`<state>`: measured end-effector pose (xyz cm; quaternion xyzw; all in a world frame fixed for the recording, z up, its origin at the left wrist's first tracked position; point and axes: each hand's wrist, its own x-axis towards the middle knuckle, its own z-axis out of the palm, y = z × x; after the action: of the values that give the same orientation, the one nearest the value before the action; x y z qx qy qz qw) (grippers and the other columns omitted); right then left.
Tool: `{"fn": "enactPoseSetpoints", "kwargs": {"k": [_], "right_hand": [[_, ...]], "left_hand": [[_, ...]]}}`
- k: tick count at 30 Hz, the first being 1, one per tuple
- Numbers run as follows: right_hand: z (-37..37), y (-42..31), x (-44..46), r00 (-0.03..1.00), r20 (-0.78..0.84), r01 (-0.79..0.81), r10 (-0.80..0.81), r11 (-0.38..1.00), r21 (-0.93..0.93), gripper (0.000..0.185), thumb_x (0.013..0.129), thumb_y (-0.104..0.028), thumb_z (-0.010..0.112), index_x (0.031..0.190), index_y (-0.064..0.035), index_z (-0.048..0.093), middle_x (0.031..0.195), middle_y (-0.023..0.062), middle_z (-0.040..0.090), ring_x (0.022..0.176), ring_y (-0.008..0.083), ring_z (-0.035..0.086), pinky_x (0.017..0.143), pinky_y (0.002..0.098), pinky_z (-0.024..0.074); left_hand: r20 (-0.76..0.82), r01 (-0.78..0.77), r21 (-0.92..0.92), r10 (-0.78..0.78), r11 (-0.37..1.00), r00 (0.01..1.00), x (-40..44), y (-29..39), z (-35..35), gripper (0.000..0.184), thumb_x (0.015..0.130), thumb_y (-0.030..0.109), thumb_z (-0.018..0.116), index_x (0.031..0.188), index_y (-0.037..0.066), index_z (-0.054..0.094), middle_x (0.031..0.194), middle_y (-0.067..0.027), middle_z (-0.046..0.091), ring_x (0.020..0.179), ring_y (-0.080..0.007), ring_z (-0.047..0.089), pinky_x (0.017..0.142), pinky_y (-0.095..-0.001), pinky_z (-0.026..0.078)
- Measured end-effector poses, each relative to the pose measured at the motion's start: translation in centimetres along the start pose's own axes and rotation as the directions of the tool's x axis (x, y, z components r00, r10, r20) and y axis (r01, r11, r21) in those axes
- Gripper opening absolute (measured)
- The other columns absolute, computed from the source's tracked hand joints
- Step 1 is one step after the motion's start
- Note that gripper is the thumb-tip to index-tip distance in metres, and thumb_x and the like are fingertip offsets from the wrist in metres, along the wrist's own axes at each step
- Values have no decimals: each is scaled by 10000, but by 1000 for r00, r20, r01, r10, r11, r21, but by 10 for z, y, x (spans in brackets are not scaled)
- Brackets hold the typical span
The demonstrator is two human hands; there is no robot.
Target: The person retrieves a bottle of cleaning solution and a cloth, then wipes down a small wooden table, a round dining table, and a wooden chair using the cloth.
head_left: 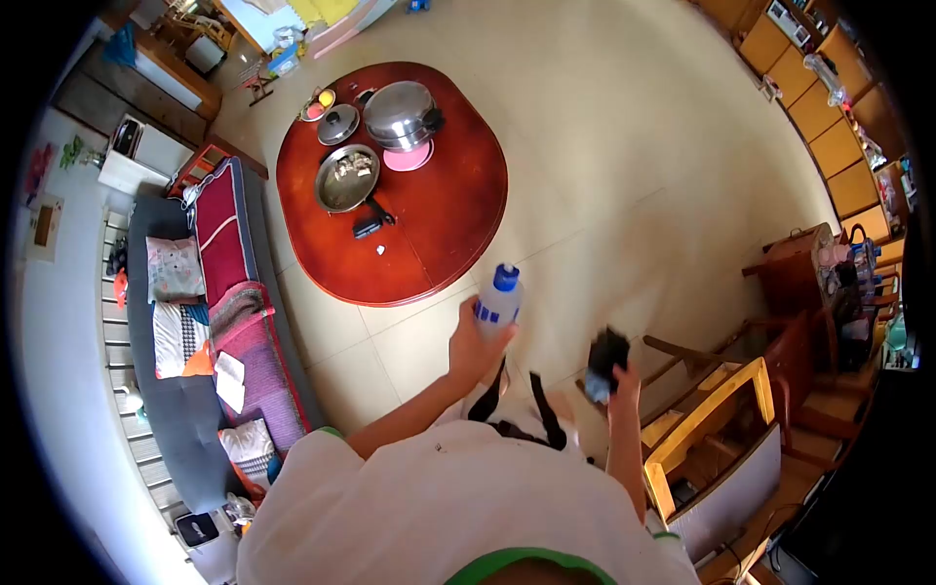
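Fingers of the L. hand (472, 351) are curled round the lower body of a clear bottle (498, 304), approx. bottle-wide, one digit across the near side. Fingers of the R. hand (625, 384) are bent onto a dark item (606, 361); exact spread n/a, blurred and partly hidden. Item unidentified: poss. cloth or sponge, black w/ a grey-blue lower part.

Location: bottle is held in front of the torso, near side of the red-brown table (439, 239), blue cap (505, 277) toward the far side. Dark item is to the right of the bottle, well apart, left of the yellow wooden frame (673, 429). Tilt of bottle: can't tell.

Handling (est.): bottle likely plastic, light to moderate wt.; fill level not legible. Walls prob. thin, may dent if squeezed hard; smooth, hence slippery if wet. Low breakage risk. Rec. hold: round the mid-body, thumb opp. fingers, cap left free. Dark item prob. soft and v. light, tolerant of a firm pinch; best taken by its bulk, not an edge.
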<state>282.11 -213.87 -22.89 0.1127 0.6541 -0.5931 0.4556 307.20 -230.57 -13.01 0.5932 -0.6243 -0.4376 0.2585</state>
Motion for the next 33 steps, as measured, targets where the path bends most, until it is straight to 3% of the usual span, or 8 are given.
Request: {"fn": "enactPoseSetpoints", "kwargs": {"k": [2, 5, 9, 17, 18, 22, 28, 33], "right_hand": [[41, -13, 45, 978, 151, 150, -142, 988, -43, 439, 899, -37, 535, 1335, -6, 495, 1166, 110, 614, 1006, 216, 595, 875, 329, 474], [142, -80, 43, 972, 207, 154, -106, 961, -229, 422, 892, -33, 529, 1310, 24, 507, 1200, 86, 597, 1071, 190, 572, 935, 303, 433], [221, -94, 112, 949, 301, 209, -94, 901, -379, 384, 880, -26, 543, 1264, -6, 563, 1091, 66, 636, 955, 169, 592, 860, 293, 457], [361, -99, 233, 867, 481, 223, 126, 766, -602, 399, 854, -14, 533, 1251, -12, 576, 1077, 80, 647, 953, 166, 592, 857, 290, 462], [369, -90, 261, 837, 544, 349, 60, 707, -615, 393, 855, -22, 539, 1245, -28, 582, 1053, 73, 648, 925, 151, 588, 835, 287, 465], [413, -99, 304, 847, 498, 276, 184, 648, -709, 357, 893, -64, 559, 1247, -18, 580, 1075, 32, 645, 962, 111, 576, 872, 260, 445], [441, -90, 339, 896, 392, 204, 208, 590, -781, 383, 911, -86, 558, 1291, -37, 551, 1142, 32, 631, 1038, 120, 566, 939, 271, 400], [454, -65, 333, 902, 424, 274, 85, 647, -712, 374, 915, -66, 522, 1281, 4, 546, 1146, 82, 616, 1028, 169, 554, 934, 283, 401]], "left_hand": [[-23, 36, -57, -38, 998, 999, 25, 5, -7, 751, 764, 345, 779, 1316, 46, 366, 1153, -188, 605, 1037, -316, 618, 881, -395, 492], [-90, 46, -157, -61, 986, 994, 60, 0, -8, 736, 775, 322, 783, 1310, 36, 367, 1166, -184, 591, 1047, -285, 606, 893, -379, 485], [-194, 86, -192, -123, 978, 973, 102, -14, 2, 732, 782, 302, 780, 1318, 24, 365, 1184, -188, 571, 1064, -286, 588, 909, -381, 473], [-212, 543, -153, -564, 826, 798, 187, -34, 52, 725, 795, 471, 718, 1301, 54, 409, 1145, -169, 615, 1065, -312, 600, 915, -408, 456], [-206, 603, -158, -624, 782, 754, 201, -41, 63, 727, 798, 504, 699, 1288, 44, 423, 1122, -180, 627, 1056, -325, 606, 902, -420, 456], [-111, 764, -135, -776, 630, 621, 260, -67, 96, 719, 788, 573, 661, 1240, 49, 469, 1112, -205, 633, 1045, -366, 608, 892, -437, 455], [54, 781, -44, -779, 623, 624, 351, -118, 111, 755, 771, 631, 618, 1225, 48, 460, 1090, -212, 641, 1036, -391, 611, 881, -441, 456], [-145, 805, -160, -820, 572, 554, 315, -138, 87, 758, 771, 626, 624, 1229, 48, 448, 1096, -212, 640, 1033, -391, 612, 882, -441, 456]]}}
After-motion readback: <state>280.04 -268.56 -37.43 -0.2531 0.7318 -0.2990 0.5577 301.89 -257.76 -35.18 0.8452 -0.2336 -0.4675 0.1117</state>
